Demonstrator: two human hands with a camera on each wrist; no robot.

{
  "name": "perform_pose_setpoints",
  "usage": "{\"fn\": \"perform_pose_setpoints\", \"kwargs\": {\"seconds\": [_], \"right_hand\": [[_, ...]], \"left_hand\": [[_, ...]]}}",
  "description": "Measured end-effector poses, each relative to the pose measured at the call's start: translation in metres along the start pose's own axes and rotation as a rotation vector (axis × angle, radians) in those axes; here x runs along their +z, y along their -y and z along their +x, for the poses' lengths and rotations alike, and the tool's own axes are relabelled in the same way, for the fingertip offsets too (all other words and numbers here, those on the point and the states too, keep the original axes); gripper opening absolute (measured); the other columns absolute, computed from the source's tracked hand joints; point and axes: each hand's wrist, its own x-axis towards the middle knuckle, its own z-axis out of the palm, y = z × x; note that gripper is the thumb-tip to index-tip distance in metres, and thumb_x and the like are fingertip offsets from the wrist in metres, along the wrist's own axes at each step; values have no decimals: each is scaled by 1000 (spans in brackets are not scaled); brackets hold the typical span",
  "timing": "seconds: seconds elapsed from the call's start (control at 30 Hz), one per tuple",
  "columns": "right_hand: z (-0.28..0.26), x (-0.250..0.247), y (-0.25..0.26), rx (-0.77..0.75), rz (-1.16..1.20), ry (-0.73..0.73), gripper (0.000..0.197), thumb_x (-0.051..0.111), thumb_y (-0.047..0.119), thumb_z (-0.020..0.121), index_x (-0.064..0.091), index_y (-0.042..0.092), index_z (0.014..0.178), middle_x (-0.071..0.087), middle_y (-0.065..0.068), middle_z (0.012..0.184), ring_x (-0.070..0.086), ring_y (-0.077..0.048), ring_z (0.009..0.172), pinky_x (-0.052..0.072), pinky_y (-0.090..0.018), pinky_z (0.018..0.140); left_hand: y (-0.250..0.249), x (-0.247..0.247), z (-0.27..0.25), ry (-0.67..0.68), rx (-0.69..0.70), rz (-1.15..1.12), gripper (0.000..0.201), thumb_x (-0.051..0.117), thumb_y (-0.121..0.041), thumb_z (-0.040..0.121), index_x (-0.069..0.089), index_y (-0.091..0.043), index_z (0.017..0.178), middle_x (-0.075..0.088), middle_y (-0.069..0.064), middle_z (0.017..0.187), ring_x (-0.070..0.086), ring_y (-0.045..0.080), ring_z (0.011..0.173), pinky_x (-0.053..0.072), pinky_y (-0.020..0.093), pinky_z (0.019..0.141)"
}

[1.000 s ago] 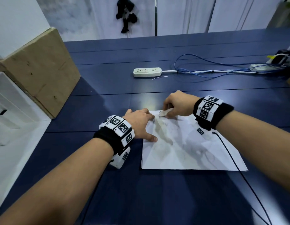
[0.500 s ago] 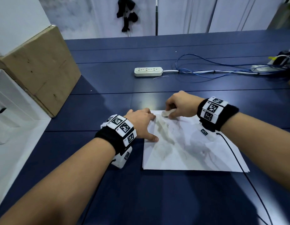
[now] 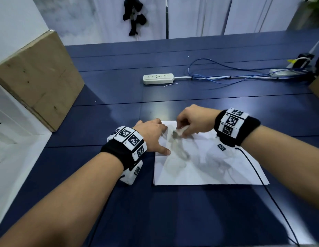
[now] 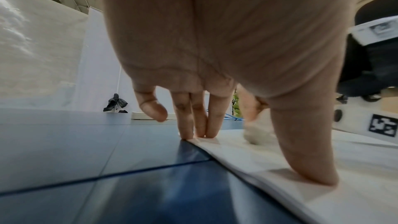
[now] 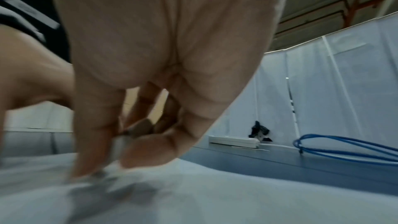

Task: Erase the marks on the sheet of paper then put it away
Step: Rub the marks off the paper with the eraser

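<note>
A white sheet of paper (image 3: 205, 168) with grey smudged marks (image 3: 180, 150) lies flat on the dark blue table (image 3: 155, 211). My left hand (image 3: 153, 136) presses its far left corner with straight fingers (image 4: 198, 125) and thumb (image 4: 310, 159) on the sheet (image 4: 323, 176). My right hand (image 3: 192, 122) pinches a small whitish eraser (image 3: 180, 131), whose tip touches the paper near the far edge. In the right wrist view, blurred, the eraser (image 5: 107, 173) sits between thumb and fingers on the sheet (image 5: 215, 193).
A cardboard box (image 3: 37, 81) stands at the far left beside a white shelf unit (image 3: 10, 122). A white power strip (image 3: 158, 78) and blue cables (image 3: 226, 75) lie farther back. A thin black wire (image 3: 258, 175) from my right wrist crosses the paper's right side.
My right hand has moved the eraser slightly nearer and to the left along the grey marks. The left hand keeps pressing the same corner; the sheet has not shifted.
</note>
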Motion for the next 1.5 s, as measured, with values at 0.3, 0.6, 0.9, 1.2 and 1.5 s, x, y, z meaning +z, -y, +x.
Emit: {"fn": "perform_pose_setpoints", "kwargs": {"seconds": [0.3, 0.6, 0.9, 1.2, 1.5], "right_hand": [[11, -9, -5, 47, -63, -133, 18, 78, 32, 74, 64, 27, 83, 61, 9, 74, 57, -11, 62, 50, -28, 65], [-10, 4, 6, -85, 55, 159, 19, 81, 18, 71, 73, 19, 88, 65, 8, 61, 58, -11, 46, 54, -27, 56], [-6, 0, 4, -34, 31, 73, 17, 78, 19, 74, 71, 20, 89, 62, 10, 66, 56, -9, 49, 53, -28, 56], [15, -7, -11, 86, -64, -158, 21, 77, 33, 75, 67, 24, 91, 64, 3, 84, 55, -13, 67, 42, -25, 63], [-10, -1, 4, -47, 26, 138, 18, 81, 21, 70, 72, 22, 86, 63, 8, 62, 56, -8, 46, 55, -29, 55]], "left_hand": [[-2, -4, -1, 32, -1, -2, 84, 68, -69, 72, 42, -31, 142, 43, -5, 131, 49, 17, 119, 35, 42, 95], [-1, -1, 3, 21, -14, -38, 86, 71, -69, 69, 45, -28, 141, 45, -6, 128, 51, 17, 116, 38, 41, 94], [0, -1, 5, 25, -25, -41, 83, 72, -69, 67, 50, -27, 134, 46, -5, 123, 54, 20, 113, 41, 41, 91], [-1, -3, 3, 26, -21, -37, 88, 72, -68, 68, 44, -30, 142, 45, -6, 129, 52, 18, 117, 41, 42, 95], [-2, -2, 4, 19, -21, -41, 82, 73, -67, 68, 49, -28, 137, 46, -6, 125, 53, 18, 114, 41, 40, 92]]}}
